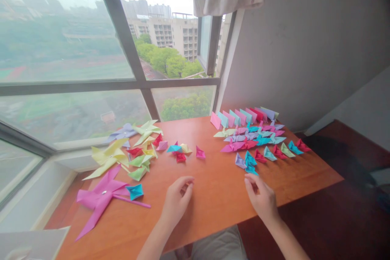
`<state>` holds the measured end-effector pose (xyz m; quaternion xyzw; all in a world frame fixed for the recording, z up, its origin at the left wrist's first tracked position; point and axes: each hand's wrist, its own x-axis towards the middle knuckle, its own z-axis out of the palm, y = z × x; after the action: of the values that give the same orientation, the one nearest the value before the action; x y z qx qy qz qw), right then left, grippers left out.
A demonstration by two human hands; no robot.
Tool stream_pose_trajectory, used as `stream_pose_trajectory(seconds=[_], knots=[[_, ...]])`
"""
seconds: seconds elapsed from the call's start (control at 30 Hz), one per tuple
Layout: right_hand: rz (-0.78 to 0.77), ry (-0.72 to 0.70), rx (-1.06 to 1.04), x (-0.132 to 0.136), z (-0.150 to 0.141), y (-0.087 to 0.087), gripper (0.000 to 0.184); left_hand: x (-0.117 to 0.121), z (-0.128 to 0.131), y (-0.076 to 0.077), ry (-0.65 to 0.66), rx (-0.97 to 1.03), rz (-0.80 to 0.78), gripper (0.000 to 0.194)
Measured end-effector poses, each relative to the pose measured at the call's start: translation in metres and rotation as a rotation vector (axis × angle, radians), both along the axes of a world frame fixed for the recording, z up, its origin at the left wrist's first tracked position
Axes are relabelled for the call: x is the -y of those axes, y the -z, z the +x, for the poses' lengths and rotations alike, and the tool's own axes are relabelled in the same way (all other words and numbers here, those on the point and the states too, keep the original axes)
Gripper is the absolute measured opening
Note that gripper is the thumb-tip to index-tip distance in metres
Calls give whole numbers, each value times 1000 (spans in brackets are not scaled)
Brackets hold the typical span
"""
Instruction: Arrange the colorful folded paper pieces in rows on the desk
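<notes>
My left hand (177,200) rests on the orange-brown wooden table (213,195) near its front edge, fingers loosely bent and apart, with nothing in it. My right hand (262,198) lies further right, its fingertips just short of a teal folded paper piece (251,169), and holds nothing. A lilac folded piece (240,161) sits beside the teal one. Small pink (200,153) and red (180,157) folded pieces lie ahead of my left hand.
A magenta paper pinwheel (100,196) and a yellow one (109,156) lie at the left. Rows of several coloured folded papers (252,136) fill the far right. A large window (91,69) stands behind; a grey wall (304,48) is on the right.
</notes>
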<state>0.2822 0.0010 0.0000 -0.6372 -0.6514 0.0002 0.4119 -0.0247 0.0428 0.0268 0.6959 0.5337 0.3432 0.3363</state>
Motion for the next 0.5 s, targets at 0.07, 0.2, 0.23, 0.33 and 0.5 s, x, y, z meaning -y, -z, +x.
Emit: stream_pose_trajectory(seconds=[0.07, 0.2, 0.23, 0.33, 0.5], knots=[[-16, -150, -5, -2, -18, -1, 19, -11, -4, -4, -46, -67, 13, 22], [-77, -297, -19, -4, -49, 0, 19, -32, -8, -18, -80, -338, 111, 28], [-91, -312, -16, -4, -54, 1, 19, -36, -8, -22, -79, -424, 134, 29], [-125, -348, 6, -3, -62, 4, 19, -47, -3, -31, -88, -619, 168, 28], [-145, -331, -23, -3, -60, 6, 19, -60, 4, -35, -104, -724, 167, 19]])
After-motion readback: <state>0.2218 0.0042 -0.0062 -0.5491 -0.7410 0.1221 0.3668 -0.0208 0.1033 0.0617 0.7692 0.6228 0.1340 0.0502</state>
